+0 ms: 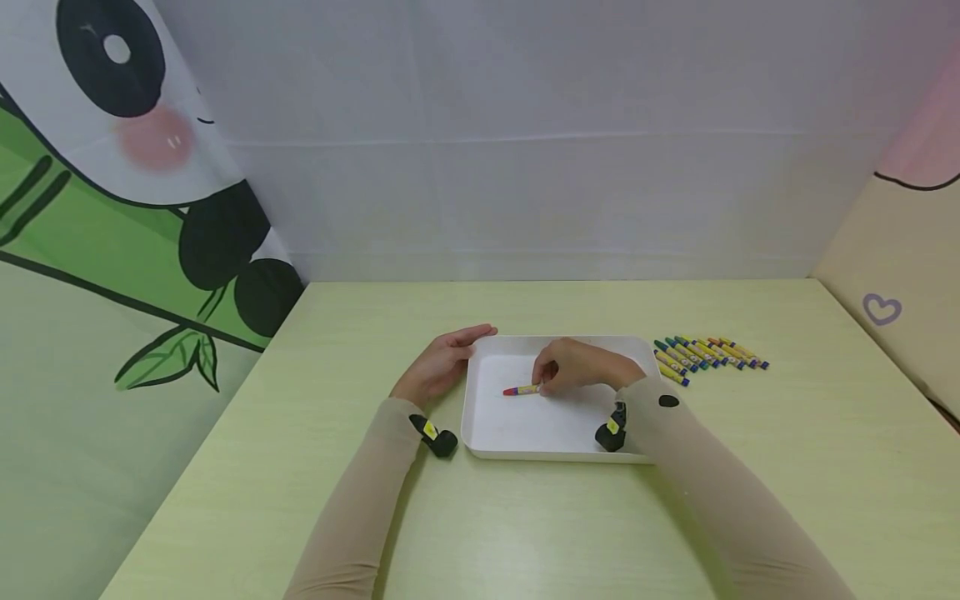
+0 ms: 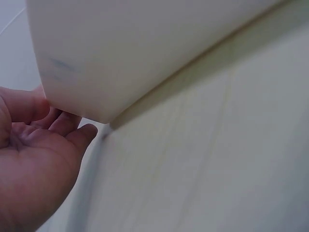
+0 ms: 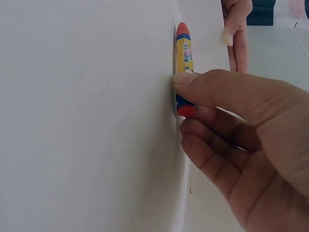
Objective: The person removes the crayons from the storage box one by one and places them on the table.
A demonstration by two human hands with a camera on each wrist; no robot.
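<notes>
In the head view my right hand [image 1: 581, 365] is over the white tray [image 1: 502, 437], pinching a red crayon [image 1: 521, 390] in a yellow and blue wrapper. The right wrist view shows my thumb laid across the lower half of the crayon [image 3: 183, 53], its red tip pointing away from the hand and close over the tray's surface. At the tray's far left corner, my left hand [image 1: 442, 367] holds the rim. Its thumb [image 2: 26, 104] lies at the rim in the left wrist view, with the other fingers along the outer side.
Several crayons [image 1: 705, 354] lie side by side in a slanted row on the table [image 1: 810, 467], just right of the tray. A pale cloth wall [image 1: 525, 200] stands behind the table, with printed cartoon panels at both sides.
</notes>
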